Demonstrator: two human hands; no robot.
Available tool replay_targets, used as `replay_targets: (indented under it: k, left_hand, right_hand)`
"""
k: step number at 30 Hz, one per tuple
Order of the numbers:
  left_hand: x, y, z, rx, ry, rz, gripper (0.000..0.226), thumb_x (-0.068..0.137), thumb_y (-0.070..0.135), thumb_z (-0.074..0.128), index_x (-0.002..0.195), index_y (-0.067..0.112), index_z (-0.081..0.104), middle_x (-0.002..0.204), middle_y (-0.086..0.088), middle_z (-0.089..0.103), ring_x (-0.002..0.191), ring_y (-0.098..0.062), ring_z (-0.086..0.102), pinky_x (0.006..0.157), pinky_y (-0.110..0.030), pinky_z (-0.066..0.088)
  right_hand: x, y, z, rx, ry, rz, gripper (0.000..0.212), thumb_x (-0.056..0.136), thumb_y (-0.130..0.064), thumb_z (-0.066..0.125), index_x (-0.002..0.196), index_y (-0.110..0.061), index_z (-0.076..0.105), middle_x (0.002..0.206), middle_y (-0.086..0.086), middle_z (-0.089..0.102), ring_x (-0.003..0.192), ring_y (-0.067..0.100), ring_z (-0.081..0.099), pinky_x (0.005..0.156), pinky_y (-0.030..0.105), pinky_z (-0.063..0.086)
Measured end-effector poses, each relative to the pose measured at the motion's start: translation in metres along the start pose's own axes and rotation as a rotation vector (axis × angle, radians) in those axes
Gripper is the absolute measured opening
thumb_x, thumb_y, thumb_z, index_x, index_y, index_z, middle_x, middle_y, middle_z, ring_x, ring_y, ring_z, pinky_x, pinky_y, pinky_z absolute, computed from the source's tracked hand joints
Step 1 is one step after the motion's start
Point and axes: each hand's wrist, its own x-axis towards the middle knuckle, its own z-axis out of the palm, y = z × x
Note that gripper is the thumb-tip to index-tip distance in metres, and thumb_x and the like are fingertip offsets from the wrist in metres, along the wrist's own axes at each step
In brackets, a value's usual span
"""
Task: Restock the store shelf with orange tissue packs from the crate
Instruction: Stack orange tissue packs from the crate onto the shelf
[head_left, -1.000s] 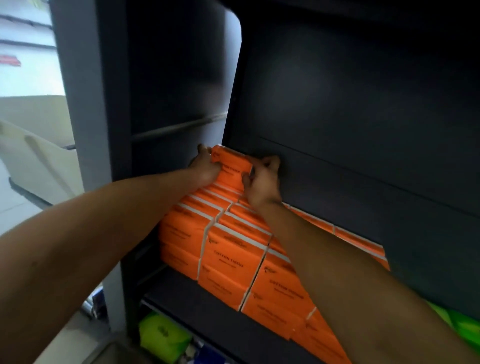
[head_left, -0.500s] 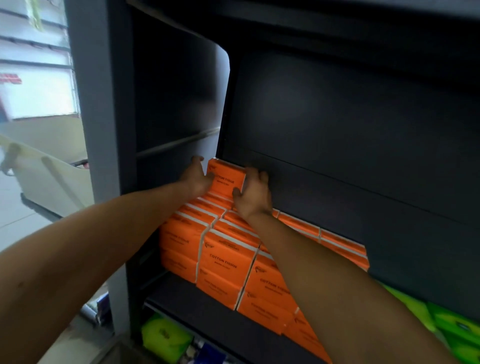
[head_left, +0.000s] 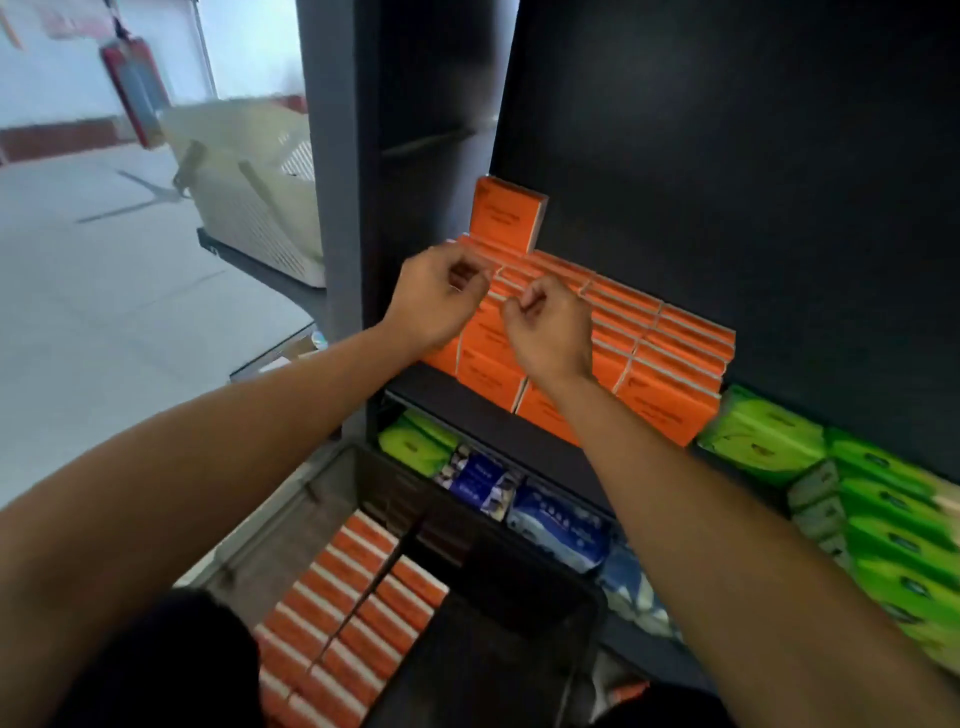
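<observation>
Both hands hang empty in front of the shelf (head_left: 467, 410) — left hand (head_left: 434, 301) and right hand (head_left: 553, 332) with fingers loosely curled, holding nothing. One pack (head_left: 506, 215) stands atop the orange stack (head_left: 665, 364), at 12 o'clock from the hands. The crate (head_left: 582, 613) at 6 o'clock holds more packs (head_left: 343, 613).

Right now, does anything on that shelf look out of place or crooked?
One orange tissue pack stands alone at the back left, on top of the level orange stack, sticking up above its neighbours. It looks slightly turned. Nothing appears spilled or damaged.
</observation>
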Motion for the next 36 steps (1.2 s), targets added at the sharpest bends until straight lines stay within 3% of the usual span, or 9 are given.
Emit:
replay_targets:
  k: [2, 6, 12, 17, 20, 25, 29, 31, 36]
  left_hand:
    - [-0.035, 0.000, 0.003, -0.074, 0.013, -0.069, 0.009, 0.086, 0.011, 0.064, 0.088, 0.012, 0.073, 0.081, 0.009, 0.070, 0.070, 0.005, 0.062, 0.071, -0.011, 0.048]
    - [-0.106, -0.021, 0.016, -0.045, -0.034, -0.257, 0.006, 0.087, 0.017, 0.065, 0.083, 0.018, 0.070, 0.074, 0.009, 0.067, 0.072, -0.009, 0.064, 0.068, -0.020, 0.049]
    - [-0.212, -0.107, 0.057, 0.136, -0.285, -0.651, 0.010, 0.087, 0.018, 0.063, 0.086, 0.018, 0.072, 0.082, 0.003, 0.070, 0.084, -0.014, 0.067, 0.076, -0.023, 0.047]
    - [-0.272, -0.157, 0.091, 0.290, -0.487, -0.873, 0.019, 0.090, 0.015, 0.058, 0.102, 0.005, 0.070, 0.108, -0.015, 0.070, 0.107, -0.030, 0.063, 0.078, -0.028, 0.042]
    - [-0.284, -0.177, 0.107, 0.346, -0.548, -0.947, 0.033, 0.090, 0.016, 0.060, 0.121, 0.005, 0.061, 0.122, -0.014, 0.064, 0.113, -0.030, 0.059, 0.083, -0.029, 0.044]
    - [-0.290, -0.219, 0.121, 0.362, -0.701, -1.003, 0.049, 0.090, 0.019, 0.063, 0.135, 0.007, 0.050, 0.130, -0.013, 0.056, 0.119, -0.028, 0.055, 0.084, -0.028, 0.044]
    - [-0.287, -0.242, 0.127, 0.331, -0.742, -0.977, 0.047, 0.087, 0.012, 0.065, 0.132, 0.007, 0.052, 0.122, -0.009, 0.056, 0.109, -0.018, 0.054, 0.078, -0.025, 0.040]
    - [-0.287, -0.250, 0.130, 0.325, -0.724, -0.994, 0.053, 0.089, 0.011, 0.064, 0.139, 0.009, 0.046, 0.124, -0.006, 0.051, 0.109, -0.015, 0.048, 0.080, -0.023, 0.039]
    - [-0.289, -0.261, 0.134, 0.351, -0.661, -0.989, 0.049, 0.088, 0.013, 0.065, 0.135, 0.012, 0.049, 0.130, -0.006, 0.052, 0.112, -0.017, 0.051, 0.081, -0.024, 0.039]
  right_hand:
    - [-0.037, 0.014, 0.003, -0.006, -0.083, 0.002, 0.012, 0.077, -0.025, 0.062, 0.071, -0.024, 0.052, 0.058, -0.010, 0.052, 0.059, 0.015, 0.056, 0.060, 0.032, 0.045]
    - [-0.111, 0.053, 0.013, 0.036, -0.245, 0.068, 0.020, 0.086, -0.016, 0.065, 0.073, -0.016, 0.049, 0.058, -0.008, 0.047, 0.052, 0.004, 0.045, 0.057, 0.032, 0.037]
    - [-0.227, 0.125, 0.059, -0.019, -0.356, 0.414, 0.023, 0.083, -0.015, 0.070, 0.070, -0.018, 0.051, 0.055, -0.010, 0.048, 0.052, 0.008, 0.046, 0.061, 0.033, 0.045]
    - [-0.281, 0.176, 0.110, -0.058, -0.592, 0.730, 0.009, 0.085, -0.021, 0.071, 0.085, -0.017, 0.063, 0.081, 0.000, 0.065, 0.084, 0.020, 0.063, 0.080, 0.029, 0.046]
    - [-0.304, 0.189, 0.133, -0.033, -0.716, 0.864, 0.025, 0.087, -0.012, 0.066, 0.112, -0.010, 0.065, 0.105, 0.006, 0.068, 0.101, 0.019, 0.061, 0.086, 0.022, 0.042]
    - [-0.333, 0.208, 0.168, 0.144, -0.746, 1.078, 0.058, 0.084, -0.012, 0.072, 0.137, -0.012, 0.048, 0.129, 0.013, 0.062, 0.119, 0.028, 0.060, 0.103, 0.037, 0.047]
    - [-0.332, 0.220, 0.178, 0.230, -0.711, 1.196, 0.100, 0.084, -0.017, 0.076, 0.157, -0.027, 0.008, 0.148, 0.007, 0.046, 0.132, 0.023, 0.049, 0.110, 0.037, 0.040]
    - [-0.329, 0.226, 0.184, 0.239, -0.726, 1.230, 0.107, 0.086, -0.017, 0.073, 0.157, -0.031, -0.005, 0.155, 0.008, 0.037, 0.138, 0.024, 0.043, 0.114, 0.041, 0.037]
    - [-0.315, 0.226, 0.186, 0.236, -0.833, 1.259, 0.104, 0.089, -0.007, 0.065, 0.156, -0.030, -0.011, 0.161, 0.012, 0.024, 0.143, 0.028, 0.034, 0.116, 0.044, 0.033]
